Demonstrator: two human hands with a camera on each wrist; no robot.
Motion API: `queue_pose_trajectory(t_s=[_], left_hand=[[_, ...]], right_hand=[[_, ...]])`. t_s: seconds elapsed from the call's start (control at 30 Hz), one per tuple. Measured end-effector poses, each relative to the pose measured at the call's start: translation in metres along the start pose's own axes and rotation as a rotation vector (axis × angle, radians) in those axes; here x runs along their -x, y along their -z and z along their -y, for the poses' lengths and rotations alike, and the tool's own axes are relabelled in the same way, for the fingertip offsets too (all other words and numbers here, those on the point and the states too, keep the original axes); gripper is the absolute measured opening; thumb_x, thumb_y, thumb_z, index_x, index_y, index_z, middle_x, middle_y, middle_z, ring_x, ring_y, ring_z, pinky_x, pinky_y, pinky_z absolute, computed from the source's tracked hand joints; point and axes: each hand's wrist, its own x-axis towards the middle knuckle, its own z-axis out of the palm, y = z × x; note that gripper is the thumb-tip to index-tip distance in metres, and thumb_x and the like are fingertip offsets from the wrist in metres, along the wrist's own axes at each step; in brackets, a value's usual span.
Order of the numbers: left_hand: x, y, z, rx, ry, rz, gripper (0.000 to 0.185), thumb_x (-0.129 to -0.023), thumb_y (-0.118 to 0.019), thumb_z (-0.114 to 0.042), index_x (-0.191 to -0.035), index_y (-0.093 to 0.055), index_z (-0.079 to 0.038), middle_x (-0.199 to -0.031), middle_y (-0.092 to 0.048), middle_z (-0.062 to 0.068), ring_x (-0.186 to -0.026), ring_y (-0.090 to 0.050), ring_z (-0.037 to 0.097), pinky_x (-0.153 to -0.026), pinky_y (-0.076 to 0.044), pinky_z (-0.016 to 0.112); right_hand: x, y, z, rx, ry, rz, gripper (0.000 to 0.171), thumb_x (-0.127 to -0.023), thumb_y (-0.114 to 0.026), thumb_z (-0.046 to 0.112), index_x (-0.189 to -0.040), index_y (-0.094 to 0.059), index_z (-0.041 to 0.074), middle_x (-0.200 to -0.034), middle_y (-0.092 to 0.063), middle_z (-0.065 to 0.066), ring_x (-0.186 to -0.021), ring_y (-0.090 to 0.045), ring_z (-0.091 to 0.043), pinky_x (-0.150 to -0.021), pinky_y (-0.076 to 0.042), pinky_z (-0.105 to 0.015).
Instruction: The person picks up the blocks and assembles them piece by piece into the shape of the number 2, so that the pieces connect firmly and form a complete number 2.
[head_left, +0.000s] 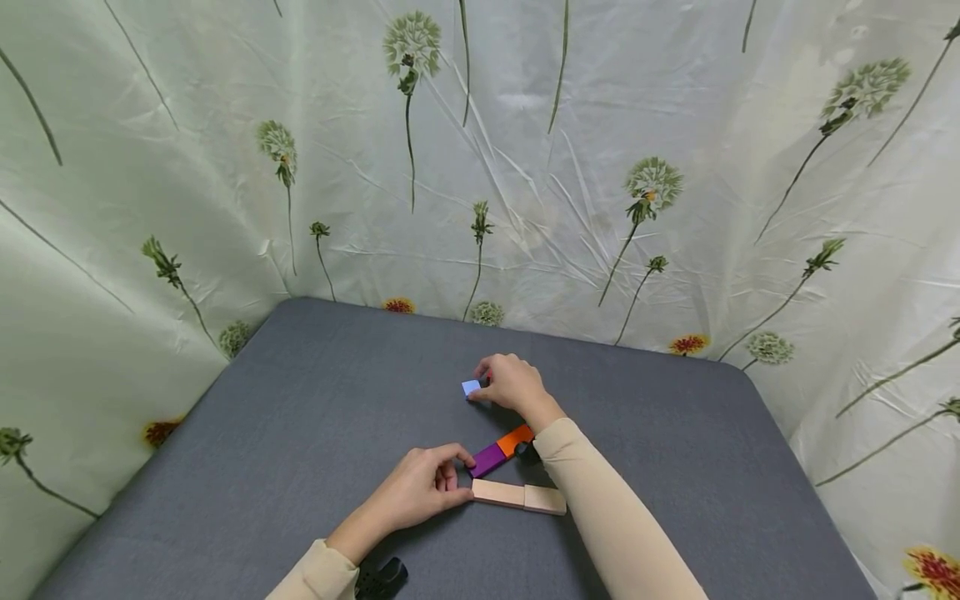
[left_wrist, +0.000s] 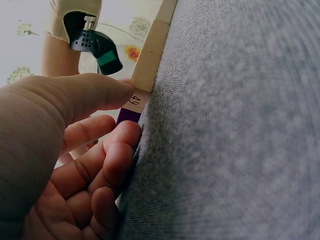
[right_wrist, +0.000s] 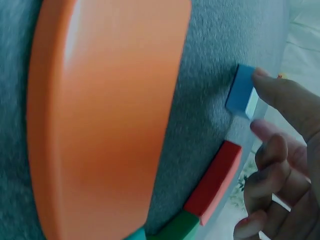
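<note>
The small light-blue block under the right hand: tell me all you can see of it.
The small light-blue block is a flat square piece with a smooth painted look. It lies on the grey fabric table, beyond the other blocks. The right hand pinches it; in the right wrist view a fingertip presses its edge. A red block lies nearby.

A pale green curtain printed with dandelion heads and long stems is hanging around the far and side edges of the table. Grey cloth is covering the table, its far corners rounded. Soft, even light is falling on the creased fabric.
</note>
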Motion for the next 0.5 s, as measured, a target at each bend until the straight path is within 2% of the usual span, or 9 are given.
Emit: queue_pose_trajectory(t_s=[0.23, 0.5], left_hand=[[0.001, 0.000, 0.001, 0.004, -0.005, -0.008, 0.028, -0.090, -0.088, -0.022, -0.114, -0.073, -0.018, -0.072, -0.061, -0.014, -0.057, -0.052, -0.004, -0.056, -0.046, 0.019], [0.000, 0.000, 0.001, 0.007, -0.018, -0.010, 0.028, -0.091, -0.089, -0.023, -0.113, -0.073, -0.017, -0.071, -0.060, -0.014, -0.057, -0.051, -0.005, -0.055, -0.046, 0.019]], right_hand=[[0.000, -0.006, 0.010, 0.065, -0.038, -0.061, 0.043, -0.087, -0.089, 0.051, -0.111, -0.078, 0.017, -0.093, -0.075, -0.002, -0.070, -0.062, -0.016, -0.069, -0.054, -0.039], [0.000, -0.007, 0.012, 0.057, -0.060, -0.058, 0.036, -0.090, -0.087, 0.043, -0.116, -0.079, 0.019, -0.115, -0.079, -0.008, -0.090, -0.074, -0.027, -0.079, -0.060, -0.047]])
